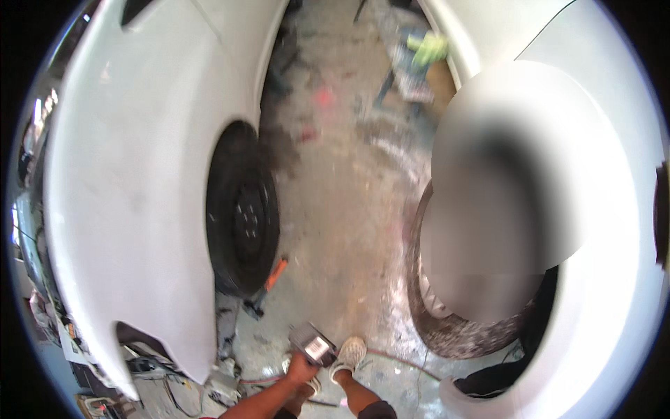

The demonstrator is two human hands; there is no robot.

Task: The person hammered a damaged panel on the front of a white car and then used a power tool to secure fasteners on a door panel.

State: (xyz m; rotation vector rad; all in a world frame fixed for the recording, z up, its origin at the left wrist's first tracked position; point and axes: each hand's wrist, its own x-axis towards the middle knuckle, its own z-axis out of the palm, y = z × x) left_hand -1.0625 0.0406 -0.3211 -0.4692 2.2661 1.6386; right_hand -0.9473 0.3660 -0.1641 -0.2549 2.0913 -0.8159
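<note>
My left hand [303, 366] reaches in from the lower edge, its fingers closed round the near side of a dark grey box [313, 342]. A white label shows on the box's upper face. The box is held above the floor, over my light-coloured clogs [350, 353]. What the box is, or what it contains, I cannot make out. My right hand is out of view. Ahead and left of the box, a tool with an orange handle [277, 274] lies on the floor beside a black wheel [244, 216].
White car bodywork [132, 195] rises on the left. On the right, a second pale vehicle [600, 307] has a dirty tyre [460, 342], partly hidden by a blurred patch. Thin hoses [401, 362] cross the floor. A cluttered stand [412, 70] with yellow-green cloth [427, 47] stands farther off.
</note>
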